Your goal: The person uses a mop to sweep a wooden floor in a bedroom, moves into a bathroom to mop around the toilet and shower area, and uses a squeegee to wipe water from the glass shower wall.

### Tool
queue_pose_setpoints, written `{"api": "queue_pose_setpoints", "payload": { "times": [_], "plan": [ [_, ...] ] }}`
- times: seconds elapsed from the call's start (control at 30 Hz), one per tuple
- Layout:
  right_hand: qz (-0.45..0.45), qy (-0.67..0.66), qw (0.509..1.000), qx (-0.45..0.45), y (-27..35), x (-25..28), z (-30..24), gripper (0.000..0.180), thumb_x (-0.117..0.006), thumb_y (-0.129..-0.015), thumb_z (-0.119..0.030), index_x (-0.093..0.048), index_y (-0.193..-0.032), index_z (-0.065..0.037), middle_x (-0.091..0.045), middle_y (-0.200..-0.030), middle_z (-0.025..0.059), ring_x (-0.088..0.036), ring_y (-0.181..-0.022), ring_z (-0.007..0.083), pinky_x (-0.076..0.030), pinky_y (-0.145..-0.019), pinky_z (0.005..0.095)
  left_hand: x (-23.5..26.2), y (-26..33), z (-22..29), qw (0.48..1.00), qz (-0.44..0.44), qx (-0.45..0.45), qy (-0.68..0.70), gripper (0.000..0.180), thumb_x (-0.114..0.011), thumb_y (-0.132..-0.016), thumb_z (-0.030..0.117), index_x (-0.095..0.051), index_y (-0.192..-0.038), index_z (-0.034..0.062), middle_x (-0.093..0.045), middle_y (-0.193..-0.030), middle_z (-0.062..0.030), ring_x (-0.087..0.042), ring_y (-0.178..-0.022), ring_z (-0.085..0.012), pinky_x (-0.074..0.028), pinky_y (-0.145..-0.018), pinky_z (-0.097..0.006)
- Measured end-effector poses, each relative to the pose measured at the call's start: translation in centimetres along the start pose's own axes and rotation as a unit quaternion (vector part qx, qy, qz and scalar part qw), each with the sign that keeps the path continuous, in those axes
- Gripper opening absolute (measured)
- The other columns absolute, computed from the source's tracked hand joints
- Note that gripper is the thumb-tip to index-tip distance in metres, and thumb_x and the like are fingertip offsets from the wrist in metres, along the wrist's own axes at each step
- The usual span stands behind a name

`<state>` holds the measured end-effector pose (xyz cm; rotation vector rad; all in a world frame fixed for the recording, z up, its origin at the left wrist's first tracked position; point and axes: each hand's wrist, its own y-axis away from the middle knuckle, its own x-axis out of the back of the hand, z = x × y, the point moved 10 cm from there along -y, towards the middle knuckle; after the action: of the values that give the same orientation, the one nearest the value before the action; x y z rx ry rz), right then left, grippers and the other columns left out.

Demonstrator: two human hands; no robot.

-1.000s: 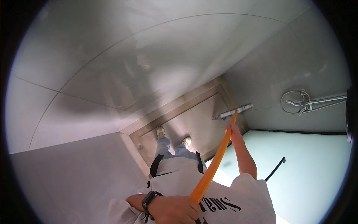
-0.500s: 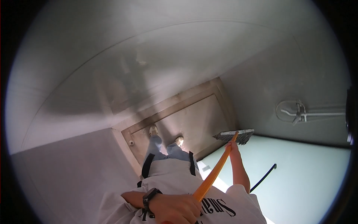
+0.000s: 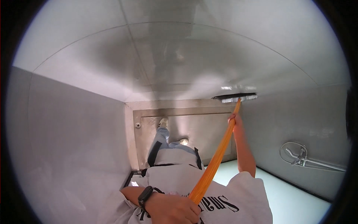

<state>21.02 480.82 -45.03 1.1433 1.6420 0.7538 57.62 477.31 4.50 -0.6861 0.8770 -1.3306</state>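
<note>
A mop with a long orange handle and a flat, wide head slants away from my chest to the upper right. My left hand, below a dark wristwatch, is closed around the handle's near end. Farther up, my right hand grips the handle a little below the head, its arm stretched out. The mop head lies against the lower part of the glossy far wall, close to the right corner. Its underside is hidden from this view.
My shoes stand on a recessed floor panel with a raised rim and a small round fitting at left. A metal bar with a looped end sticks out along the right wall. A pale panel lies at lower right.
The mop head has swung from the right side up onto the far wall, my right hand moving with it. The view has turned, and both hands keep their grip.
</note>
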Motion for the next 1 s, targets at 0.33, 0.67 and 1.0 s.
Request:
{"api": "queue_pose_setpoints", "payload": {
  "times": [0.33, 0.67, 1.0],
  "plan": [
    [-0.032, 0.037, 0.993, -0.106, -1.0, 6.9, 2.7, 0.024, -0.044, -0.076, -0.013, -0.035, -0.054, -0.014, -0.038, -0.047, -0.0045, -0.041, -0.041, 0.006, -0.038, -0.038, 0.0185, 0.2, 0.0, 0.1, 0.998, -0.048, -0.017, 0.038, 0.037, -0.044, -0.082, 0.028, -0.036, -0.049, 0.0115, -0.038, -0.05, -0.0023, -0.043, -0.043, -0.0189, -0.031, -0.039, -0.031],
    [0.126, -0.07, 0.989, -0.041, 3.5, 18.6, 5.4, 0.019, -0.047, -0.079, -0.014, -0.038, -0.062, -0.014, -0.039, -0.052, -0.0037, -0.043, -0.042, 0.007, -0.038, -0.037, 0.0191, 2.1, -1.4, -4.8, 0.982, -0.06, 0.032, 0.178, 0.035, -0.049, -0.077, 0.029, -0.039, -0.048, 0.0119, -0.039, -0.046, -0.0024, -0.044, -0.041, -0.0198, -0.032, -0.038, -0.031],
    [0.206, -0.236, 0.95, -0.006, 7.2, 27.3, 9.6, 0.014, -0.045, -0.074, -0.004, -0.034, -0.07, -0.012, -0.037, -0.053, -0.0022, -0.039, -0.038, 0.0077, -0.038, -0.036, 0.0196, 3.3, -1.9, -9.7, 0.949, -0.068, 0.056, 0.303, 0.031, -0.05, -0.077, 0.026, -0.043, -0.05, 0.0107, -0.04, -0.046, -0.0032, -0.044, -0.04, -0.0198, -0.03, -0.037, -0.031]
  ]
}}
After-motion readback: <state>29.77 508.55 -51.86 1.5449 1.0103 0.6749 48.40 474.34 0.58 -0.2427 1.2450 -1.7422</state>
